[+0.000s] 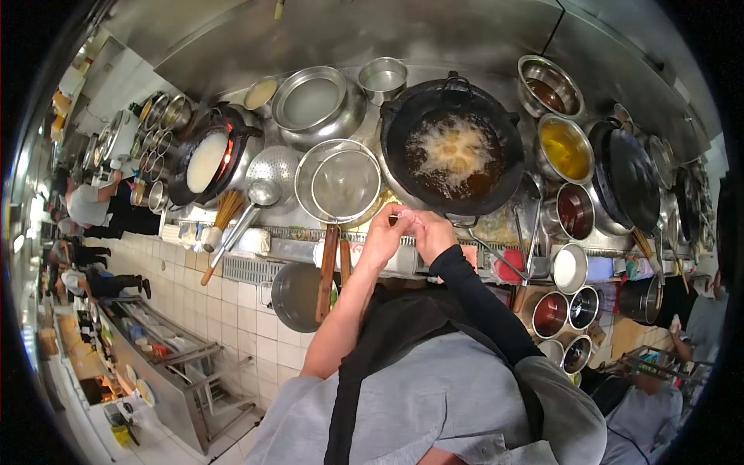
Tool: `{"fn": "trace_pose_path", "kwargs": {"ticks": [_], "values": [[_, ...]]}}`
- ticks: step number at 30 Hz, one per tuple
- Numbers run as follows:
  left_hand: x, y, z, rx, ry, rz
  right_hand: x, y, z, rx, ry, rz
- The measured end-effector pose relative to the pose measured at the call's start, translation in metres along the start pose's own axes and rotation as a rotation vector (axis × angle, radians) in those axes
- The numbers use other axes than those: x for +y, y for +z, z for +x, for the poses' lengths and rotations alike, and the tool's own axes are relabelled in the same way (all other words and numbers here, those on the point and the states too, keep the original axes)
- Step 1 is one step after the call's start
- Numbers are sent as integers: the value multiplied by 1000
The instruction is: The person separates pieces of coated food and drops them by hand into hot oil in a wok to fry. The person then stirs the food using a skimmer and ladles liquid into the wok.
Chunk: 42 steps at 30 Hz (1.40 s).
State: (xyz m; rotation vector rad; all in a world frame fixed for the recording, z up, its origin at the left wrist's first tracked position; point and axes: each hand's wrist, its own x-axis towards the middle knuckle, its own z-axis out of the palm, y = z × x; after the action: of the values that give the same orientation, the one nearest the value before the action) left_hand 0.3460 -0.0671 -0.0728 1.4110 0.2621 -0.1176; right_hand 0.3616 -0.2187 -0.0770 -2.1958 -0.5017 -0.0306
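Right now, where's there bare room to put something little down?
A small patch of stained stove top looks bare between the black wok and the red container. The tiled floor has more room, between the metal table and round dark pan. Left of the wok is crowded with strainers and pots; so is its right, around the yellow liquid.

Left of you: wok (180,180) with pale contents, flame (228,153) showing at its right side, brush (229,208) and ladle (263,194) just below, handles toward you. On your right you've got a bowl (544,157) of yellow liquid, a steel pot (550,209) of dark red liquid under it, and a black wok (639,180) farther right. Lower left, you've a steel bench (172,391) on tiled floor (244,310), co-workers (89,205) beyond.
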Motion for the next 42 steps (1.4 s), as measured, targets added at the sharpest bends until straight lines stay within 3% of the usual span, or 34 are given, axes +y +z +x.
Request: {"fn": "trace_pose_path", "kwargs": {"ticks": [4,7,11,17,20,25,27,30,33,34,37,42], "values": [[-18,-14,6,-39,10,-19,10,0,-2,-3,108,338],[-13,-15,3,-65,-72,-264,23,3,-2,-101,349,933],[-13,-13,4,-137,-50,-476,34,3,-3,-114,493,1443],[-6,-8,1,-167,-42,-544,39,2,-4,-116,585,1775],[-3,-11,3,-136,-48,-446,15,-14,3,-86,571,1513],[-2,-11,1,-126,-11,-183,4,-15,6,21,51,352],[-1,-9,1,-112,13,-152,19,-14,6,-29,24,188],[0,-14,1,-65,22,-128,37,-6,4,-23,37,432],[4,-21,2,-57,-23,-188,32,-32,6,-334,392,1014],[7,-22,2,-64,-46,-220,25,-39,4,-339,381,1142],[24,-18,-4,-152,-101,-247,23,-48,3,-425,461,1292],[31,-6,-12,-201,-50,-260,19,-48,5,-436,530,1171]]}}
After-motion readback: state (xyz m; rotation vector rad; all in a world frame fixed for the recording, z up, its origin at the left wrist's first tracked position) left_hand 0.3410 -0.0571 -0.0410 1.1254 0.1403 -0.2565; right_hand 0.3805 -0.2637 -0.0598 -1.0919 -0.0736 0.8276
